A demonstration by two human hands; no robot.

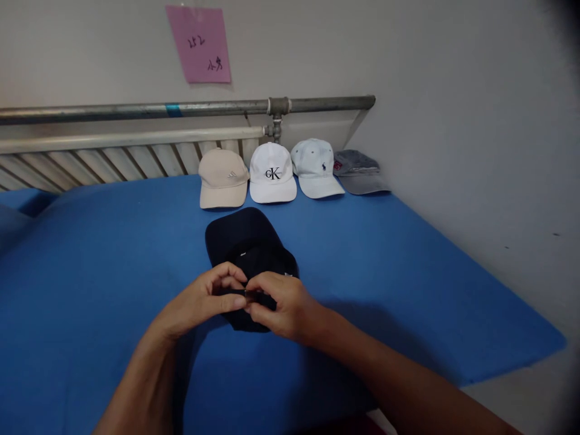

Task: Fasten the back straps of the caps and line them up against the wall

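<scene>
A dark navy cap [242, 238] lies on the blue sheet [113, 254], its back toward me. My left hand [206, 299] and my right hand [283, 305] meet at the cap's rear strap [247, 294]. Both hands pinch that strap between thumb and fingers, closed on it from either side. The strap's buckle is mostly hidden under my fingertips.
Behind the dark cap a row of caps lines the wall: beige [223, 178], white with black letters [272, 173], pale white [316, 167], and grey [360, 172]. Metal pipes [181, 109] run along the wall under a pink note [199, 43]. The sheet's edge falls off at right.
</scene>
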